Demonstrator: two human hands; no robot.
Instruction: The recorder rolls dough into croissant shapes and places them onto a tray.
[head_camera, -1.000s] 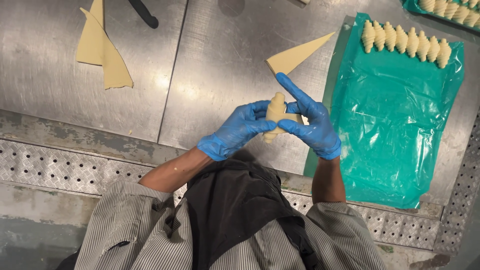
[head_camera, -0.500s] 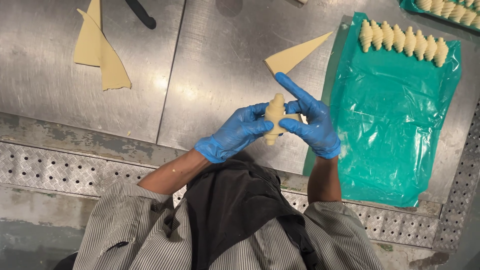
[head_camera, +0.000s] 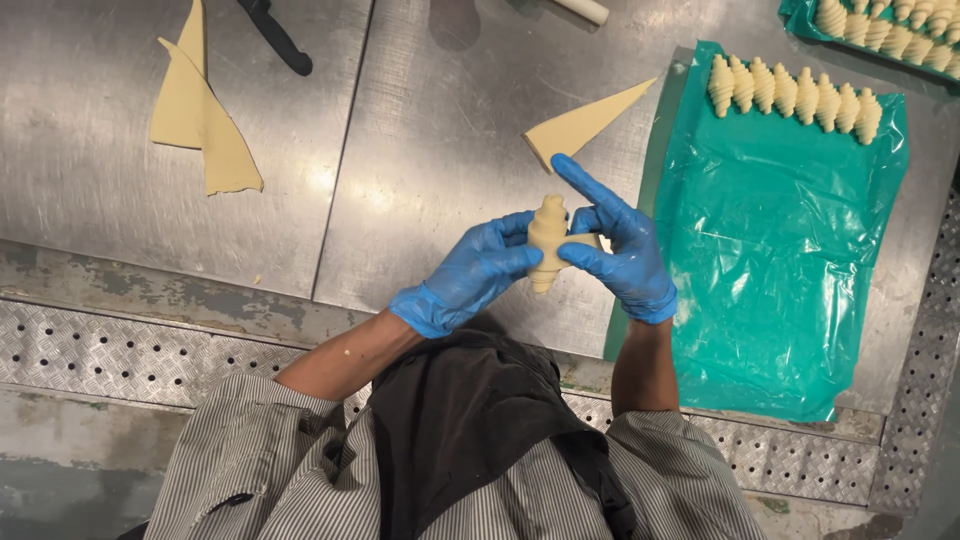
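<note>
1. Left hand (head_camera: 470, 278), in a blue glove, grips the left side of a rolled dough piece (head_camera: 547, 243) at frame centre.
2. Right hand (head_camera: 617, 245) pinches its right side, index finger extended.
3. Dough triangle (head_camera: 582, 125) lies on the steel table (head_camera: 440, 150) just above.
4. Green-lined tray (head_camera: 790, 260), right of frame, carries a row of rolled pieces (head_camera: 793, 93).
5. Upper left: further dough triangles (head_camera: 200, 115).

Rolled dough (head_camera: 547, 243) between hands, tray (head_camera: 790, 300) right.
</note>
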